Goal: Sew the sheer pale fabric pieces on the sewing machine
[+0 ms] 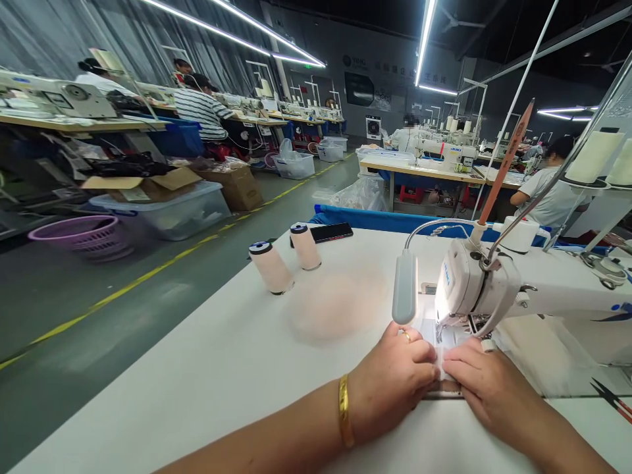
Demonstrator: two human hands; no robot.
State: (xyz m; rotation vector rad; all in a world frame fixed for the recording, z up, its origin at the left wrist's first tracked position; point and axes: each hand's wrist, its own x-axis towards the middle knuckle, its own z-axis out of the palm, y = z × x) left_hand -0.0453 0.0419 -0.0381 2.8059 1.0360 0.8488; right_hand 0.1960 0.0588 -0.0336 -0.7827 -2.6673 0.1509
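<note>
My left hand (395, 372) rests just in front of the sewing machine (461, 280), fingers curled together, with a ring and a gold bracelet on that arm. Opposite it, my right hand (496, 388) lies with its fingers close together and pressed down. Between them runs a narrow piece of thin white fabric (441, 359) below the lit needle area; both hands press it from either side. Most of the fabric is hidden by my fingers. A grey lamp (405, 289) hangs just beyond my left fingertips.
Two pale thread cones (270, 268) and a dark phone (332, 232) are at the table's back left. A blurred pale pink patch (338, 306) lies nearer. Thread snips (612, 398) lie far right. Across the aisle stand plastic bins (168, 214), a purple basket (81, 237) and people at machines.
</note>
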